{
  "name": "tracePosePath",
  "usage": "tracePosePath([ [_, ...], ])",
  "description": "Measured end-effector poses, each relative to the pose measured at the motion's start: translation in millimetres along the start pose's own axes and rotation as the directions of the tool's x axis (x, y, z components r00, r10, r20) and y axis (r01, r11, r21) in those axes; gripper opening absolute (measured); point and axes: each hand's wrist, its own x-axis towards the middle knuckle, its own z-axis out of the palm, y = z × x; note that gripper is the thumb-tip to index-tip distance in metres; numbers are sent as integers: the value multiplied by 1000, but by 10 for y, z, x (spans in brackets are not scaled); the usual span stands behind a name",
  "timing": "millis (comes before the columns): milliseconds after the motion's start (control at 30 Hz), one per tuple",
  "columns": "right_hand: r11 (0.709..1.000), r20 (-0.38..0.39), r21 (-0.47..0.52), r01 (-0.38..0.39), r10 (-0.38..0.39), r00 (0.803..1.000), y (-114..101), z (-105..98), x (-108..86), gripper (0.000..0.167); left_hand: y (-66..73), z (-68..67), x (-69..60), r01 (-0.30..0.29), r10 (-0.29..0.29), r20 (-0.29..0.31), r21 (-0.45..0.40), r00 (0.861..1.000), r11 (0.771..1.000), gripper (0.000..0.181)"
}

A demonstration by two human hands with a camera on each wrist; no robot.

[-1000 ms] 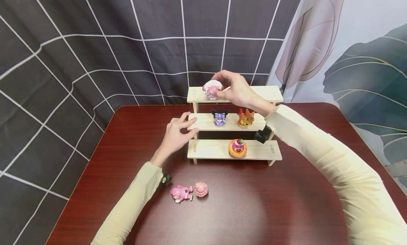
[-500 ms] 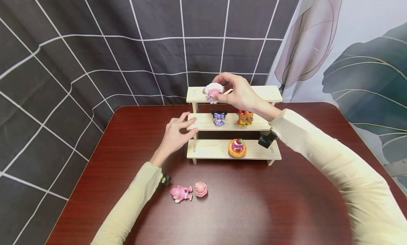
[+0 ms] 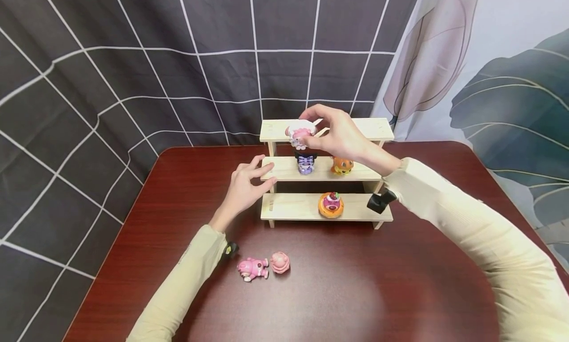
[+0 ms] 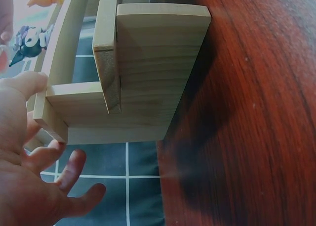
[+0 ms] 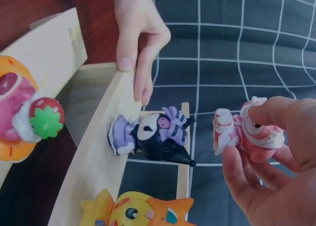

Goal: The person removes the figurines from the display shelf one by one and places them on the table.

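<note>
I judge this to be a carrying step: my right grip (image 3: 340,134) pinches the pink-and-white figure (image 3: 301,133), off the shelf near the top tier (image 3: 375,129), while my left grip (image 3: 243,188) pinches the left end of the middle tier (image 3: 284,169). The next move, I think, calls for a firm hold, clear of the purple figure (image 3: 305,165). The right wrist view shows me open space under the held figure, which overlaps the top tier from the head; only the head view shows the pink toy (image 3: 253,269) lying on the near counter (image 3: 333,302).
</note>
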Motion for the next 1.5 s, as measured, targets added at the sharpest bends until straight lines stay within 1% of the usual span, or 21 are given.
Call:
tracePosePath([
  [233, 1000, -5, 11, -22, 22, 1000, -25, -9, -72, 38, -22, 2, -2, -8, 8, -1, 13, 1000, 1000, 40],
  [467, 1000, -10, 25, -17, 17, 1000, -15, -23, -129, 37, -22, 7, 4, -21, 21, -5, 13, 1000, 1000, 39],
  [700, 998, -25, 47, -35, 36, 999, -21, -18, -217, 37, -2, 4, 10, -12, 12, 2, 16, 1000, 1000, 40],
  [800, 998, -24, 57, -28, 30, 999, -32, -13, -259, 37, 3, 3, 13, -5, 5, 7, 13, 1000, 1000, 40],
  [967, 999, -13, 53, -8, 9, 1000, -47, -6, -318, 38, -4, 5, 9, -8, 8, 3, 15, 1000, 1000, 40],
  [1233, 992, -1, 112, -49, 49, 999, -49, 36, -424, 37, 10, 2, 1, -5, 5, 6, 9, 1000, 1000, 40],
  [1333, 993, -8, 108, -52, 54, 999, -50, 49, -468, 37, 5, 5, 3, -12, 12, 1, 10, 1000, 1000, 40],
  [1500, 997, -21, 79, -27, 28, 999, -36, 76, -531, 38, -9, 8, 2, -18, 18, -7, 7, 1000, 1000, 40],
])
